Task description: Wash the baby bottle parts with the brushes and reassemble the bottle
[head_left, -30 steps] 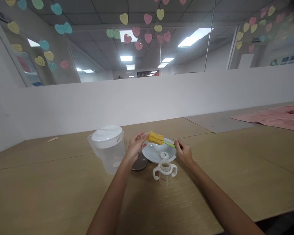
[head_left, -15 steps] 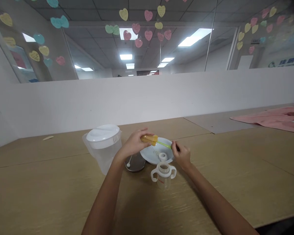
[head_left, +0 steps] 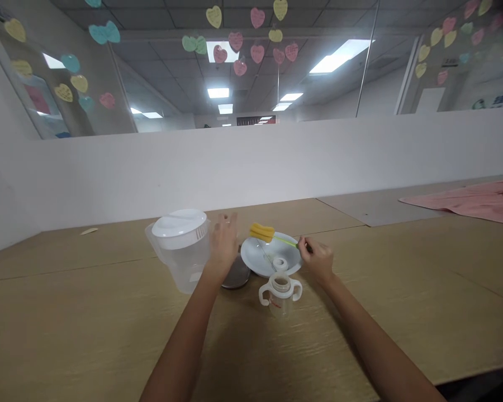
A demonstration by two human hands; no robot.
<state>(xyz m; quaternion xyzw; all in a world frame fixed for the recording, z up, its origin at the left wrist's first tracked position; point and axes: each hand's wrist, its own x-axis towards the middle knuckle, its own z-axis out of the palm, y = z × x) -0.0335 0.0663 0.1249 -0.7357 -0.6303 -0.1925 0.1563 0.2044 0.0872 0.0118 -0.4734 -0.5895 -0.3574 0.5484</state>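
Observation:
My right hand (head_left: 317, 257) grips the green handle of a yellow sponge bottle brush (head_left: 261, 232), whose head points left over a white bowl (head_left: 251, 258). Away from the brush, my left hand (head_left: 224, 239) is raised with its fingers apart, holding nothing. It is beside the lidded clear pitcher (head_left: 180, 254) and above a dark round dish (head_left: 237, 274), which it partly hides. A white ring-shaped cap (head_left: 280, 263) lies in the bowl. In front of the bowl a clear baby bottle (head_left: 280, 296) with two white handles stands upright, its mouth uncovered.
A pink cloth (head_left: 473, 200) lies on the wooden table (head_left: 381, 290) at the far right, near a grey panel. A small flat tan piece (head_left: 89, 230) is at the back left. The white wall (head_left: 235, 167) rises behind the table.
My left hand has let go of the brush's sponge head and moved left toward the pitcher, its fingers now raised. My right hand still holds the handle.

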